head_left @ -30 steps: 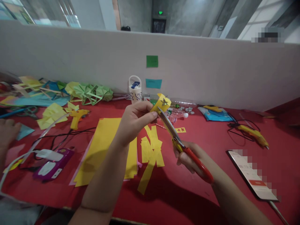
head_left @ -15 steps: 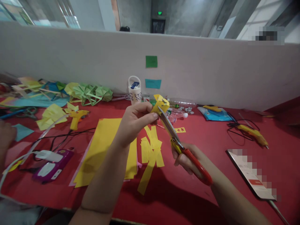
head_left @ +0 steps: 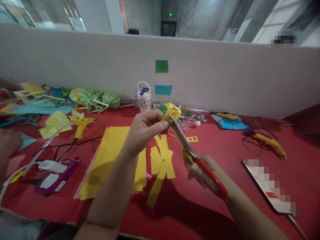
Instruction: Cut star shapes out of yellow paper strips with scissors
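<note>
Between the thumb and fingers of my left hand (head_left: 147,131) is a small yellow paper piece (head_left: 172,111) with cut-out shapes, held up above the table. My right hand (head_left: 201,170) grips red-handled scissors (head_left: 211,178). The blade tips touch or overlap the paper's lower edge; whether paper lies between them cannot be made out. Below my hands lie several yellow paper strips (head_left: 155,193), beside a stack of yellow sheets (head_left: 110,150). A small yellow strip with star cut-outs (head_left: 192,139) rests behind the scissors.
Left on the red table (head_left: 190,210) are a purple power strip (head_left: 56,180), a yellow glue gun (head_left: 80,128) and another person's hand (head_left: 10,141). A phone (head_left: 268,188) and second glue gun (head_left: 271,143) lie right. A white cup (head_left: 144,100) and plastic bottles (head_left: 191,120) stand or lie behind.
My right hand and the scissor handles have shifted very slightly down and right. The other person's hand at the left edge has moved a little to the right. My left hand looks unchanged.
</note>
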Motion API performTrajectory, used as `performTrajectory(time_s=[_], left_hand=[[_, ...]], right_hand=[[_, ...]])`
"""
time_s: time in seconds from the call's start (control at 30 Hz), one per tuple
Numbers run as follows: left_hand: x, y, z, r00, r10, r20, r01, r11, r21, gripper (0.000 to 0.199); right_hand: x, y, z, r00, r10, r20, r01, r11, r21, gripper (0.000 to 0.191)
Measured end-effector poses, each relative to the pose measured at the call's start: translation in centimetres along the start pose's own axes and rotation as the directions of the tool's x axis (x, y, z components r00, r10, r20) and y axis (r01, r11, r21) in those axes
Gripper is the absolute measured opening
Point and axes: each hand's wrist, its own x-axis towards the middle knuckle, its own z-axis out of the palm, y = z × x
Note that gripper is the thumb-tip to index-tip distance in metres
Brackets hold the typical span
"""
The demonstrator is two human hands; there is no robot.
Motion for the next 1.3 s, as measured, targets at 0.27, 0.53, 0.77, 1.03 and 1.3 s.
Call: performTrajectory(time_s=[0.27,0.53,0.77,1.03,1.3], left_hand=[[-0.09,-0.06,-0.11,1.000,0.008,0.021,-0.007,0.999,-0.034,0.012],[-0.03,-0.05,-0.29,1.000,0.010,0.027,-0.008,0.998,-0.062,0.010],[0.11,-0.60,-0.52,1.000,0.011,0.008,-0.010,0.993,-0.114,0.010],[0.29,-0.85,-0.55,0.996,0.016,-0.086,-0.027,0.991,-0.131,0.011],[0.17,-0.82,-0.14,0.999,-0.014,-0.045,0.010,0.996,-0.090,0.018]], right_hand=[[-0.09,-0.04,-0.11,1.000,0.005,-0.014,-0.006,1.000,-0.025,0.049],[0.09,-0.07,-0.15,0.999,0.035,-0.036,-0.036,0.999,-0.033,0.038],[0.04,0.13,-0.27,0.999,0.021,-0.042,-0.023,0.999,-0.042,0.039],[0.05,0.27,-0.21,0.999,0.001,-0.053,-0.004,0.998,-0.060,0.042],[0.19,-0.35,0.21,0.993,-0.027,-0.112,0.020,0.998,-0.058,0.040]])
